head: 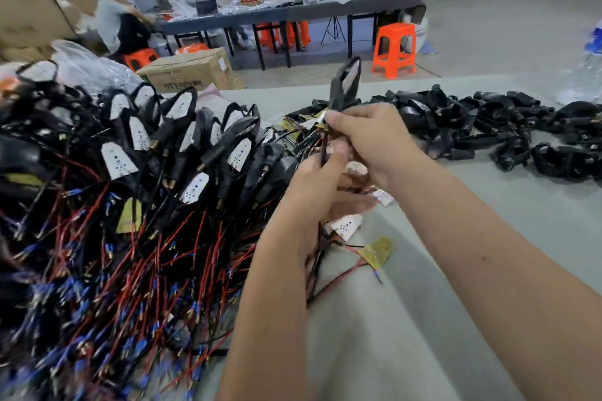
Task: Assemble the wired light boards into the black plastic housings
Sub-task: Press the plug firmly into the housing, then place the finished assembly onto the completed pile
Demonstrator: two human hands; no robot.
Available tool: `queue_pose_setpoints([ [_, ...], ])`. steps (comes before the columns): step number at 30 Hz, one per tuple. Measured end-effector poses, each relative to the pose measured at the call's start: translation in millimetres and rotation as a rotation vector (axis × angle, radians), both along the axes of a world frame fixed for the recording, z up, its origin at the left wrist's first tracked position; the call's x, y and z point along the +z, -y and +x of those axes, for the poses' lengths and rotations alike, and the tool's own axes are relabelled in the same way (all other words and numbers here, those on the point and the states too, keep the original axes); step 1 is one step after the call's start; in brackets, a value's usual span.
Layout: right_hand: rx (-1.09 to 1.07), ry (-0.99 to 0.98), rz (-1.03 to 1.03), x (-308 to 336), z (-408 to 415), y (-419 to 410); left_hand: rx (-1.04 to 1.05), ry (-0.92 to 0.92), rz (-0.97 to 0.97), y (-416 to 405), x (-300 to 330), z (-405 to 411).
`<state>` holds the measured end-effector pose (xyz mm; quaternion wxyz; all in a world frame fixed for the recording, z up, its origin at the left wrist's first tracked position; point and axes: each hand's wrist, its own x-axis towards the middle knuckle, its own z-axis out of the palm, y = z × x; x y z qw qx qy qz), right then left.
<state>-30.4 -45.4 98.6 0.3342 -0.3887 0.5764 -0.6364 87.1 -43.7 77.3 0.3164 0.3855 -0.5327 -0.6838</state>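
My right hand (368, 140) grips the stem of a black plastic housing (345, 85) held upright, a white light board showing in its open face. Just below it, my left hand (321, 185) pinches the red and black wires (321, 257) that hang from the housing down to the table. A large pile of assembled housings with white boards and red, black and blue-tipped wires (130, 189) covers the left. Empty black housings (488, 130) lie heaped at the right. Loose white and yellow boards (378, 252) lie under my hands.
The grey-green table surface (456, 270) runs under my forearms at the lower right. Beyond the table edge stand a cardboard box (192, 70), orange stools (395, 49) and a long dark table (293, 10) with several seated people. Clear plastic bags (94, 70) sit at the far left.
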Motion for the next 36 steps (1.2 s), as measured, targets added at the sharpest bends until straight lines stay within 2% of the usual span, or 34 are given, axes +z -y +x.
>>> queue_pose_setpoints([
  [2,0.050,-0.066,0.014,15.2,30.3,25.6,0.103,0.014,-0.059,6.1,9.3,35.0],
  [4,0.090,-0.244,0.043,25.3,59.4,50.9,0.327,0.118,-0.156,16.5,18.4,72.4],
  [6,0.049,-0.532,0.056,26.9,89.3,72.4,0.551,0.496,-0.392,28.1,23.7,105.6],
  [8,-0.068,-0.887,0.062,20.7,120.0,86.6,0.749,0.865,-0.504,35.3,20.9,132.5],
  [9,-0.104,-1.055,0.077,15.9,132.2,92.1,0.823,0.941,-0.491,35.7,20.7,141.3],
  [11,-0.109,-1.212,0.059,4.0,142.8,99.2,0.898,0.938,-0.445,33.9,16.4,150.4],
  [14,-0.022,-1.232,0.070,-6.6,141.4,105.4,0.967,0.899,-0.482,30.1,11.3,151.2],
  [17,0.090,-1.175,0.057,-11.7,132.3,102.6,1.036,0.958,-0.509,27.0,16.1,133.6],
  [20,0.098,-0.994,-0.075,-15.0,106.4,93.6,1.095,0.869,-0.721,24.1,24.5,98.2],
  [22,-0.017,-0.928,-0.112,-21.6,76.1,85.0,1.021,0.670,-0.838,22.9,23.4,65.9],
  [24,-0.137,-0.943,-0.004,-33.8,40.1,77.9,0.866,0.548,-0.844,22.3,15.3,34.6],
  [25,-0.178,-0.966,0.093,-40.5,22.7,75.2,0.773,0.543,-0.836,23.6,9.4,21.7],
  [28,-0.223,-1.016,0.455,-58.8,-17.4,70.4,0.526,0.645,-0.805,35.2,-13.1,-10.2],
  [30,-0.166,-0.953,0.593,-63.1,-30.8,71.0,0.389,0.740,-0.793,43.8,-24.0,-26.9],
  [33,-0.136,-0.765,0.589,-61.1,-37.1,73.6,0.283,0.831,-0.777,51.1,-33.5,-42.0],
  [36,-0.097,-0.731,0.559,-57.6,-34.7,72.8,0.321,0.899,-0.791,54.1,-38.1,-46.5],
])
